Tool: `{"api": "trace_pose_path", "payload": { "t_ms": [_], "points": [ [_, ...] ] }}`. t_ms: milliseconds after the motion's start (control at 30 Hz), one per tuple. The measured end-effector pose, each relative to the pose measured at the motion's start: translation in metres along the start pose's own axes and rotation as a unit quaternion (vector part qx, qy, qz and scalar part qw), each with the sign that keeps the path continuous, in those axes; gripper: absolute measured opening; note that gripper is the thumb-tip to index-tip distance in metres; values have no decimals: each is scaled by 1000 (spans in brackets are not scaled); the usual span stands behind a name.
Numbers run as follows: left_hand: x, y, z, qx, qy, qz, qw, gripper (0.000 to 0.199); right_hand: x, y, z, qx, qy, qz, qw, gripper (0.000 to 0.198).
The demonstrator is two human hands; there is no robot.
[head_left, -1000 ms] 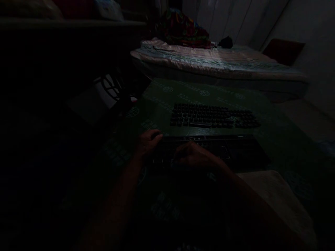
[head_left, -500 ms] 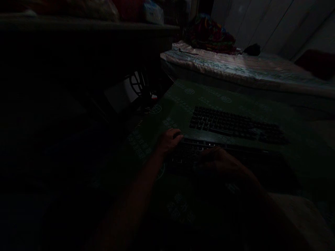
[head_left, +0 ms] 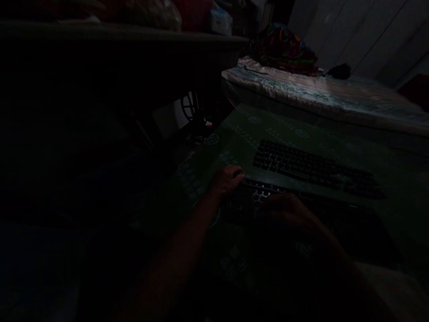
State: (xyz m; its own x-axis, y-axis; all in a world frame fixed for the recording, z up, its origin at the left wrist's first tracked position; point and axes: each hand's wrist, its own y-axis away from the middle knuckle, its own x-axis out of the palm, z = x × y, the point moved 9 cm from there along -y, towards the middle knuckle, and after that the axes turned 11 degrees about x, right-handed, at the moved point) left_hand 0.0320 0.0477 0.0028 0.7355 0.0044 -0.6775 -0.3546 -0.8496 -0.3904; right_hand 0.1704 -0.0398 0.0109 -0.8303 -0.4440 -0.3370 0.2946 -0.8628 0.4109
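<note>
My left hand curls round the left end of a dark keyboard, thumb and fingers at its upper corner. Over the keyboard's left half is my right hand, its fingers bent down toward the keys and pressed together. What they hold, if anything, is lost in the dark. Pale patches show between the keys near both hands. Just beyond lies a keyboard-shaped block of dark keys in rows, with an uneven outline; neither hand touches it.
A green sheet with white print lies under both. Behind it stands a bed with a colourful cloth heap. At upper left is a dark table bearing bags. A round fan-like grille stands below it. The room is very dim.
The view has shifted, so everything sits slightly farther right. My left hand stays at the keyboard's end. My right hand stays over the keys, with more pale patches visible beside it.
</note>
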Motion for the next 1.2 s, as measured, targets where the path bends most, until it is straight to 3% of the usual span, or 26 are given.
{"api": "trace_pose_path", "payload": {
  "t_ms": [167,633,1200],
  "points": [
    [-1,0,-1,-2,1,1,1000,18,1,0,4,-25,2,-2,1000,13],
    [1,0,3,6,3,-5,1000,22,7,-3,-5,11,-25,3,1000,14],
    [-1,1,-2,2,11,-2,1000,21,12,-1,5,-40,11,-4,999,12]
  ]
}}
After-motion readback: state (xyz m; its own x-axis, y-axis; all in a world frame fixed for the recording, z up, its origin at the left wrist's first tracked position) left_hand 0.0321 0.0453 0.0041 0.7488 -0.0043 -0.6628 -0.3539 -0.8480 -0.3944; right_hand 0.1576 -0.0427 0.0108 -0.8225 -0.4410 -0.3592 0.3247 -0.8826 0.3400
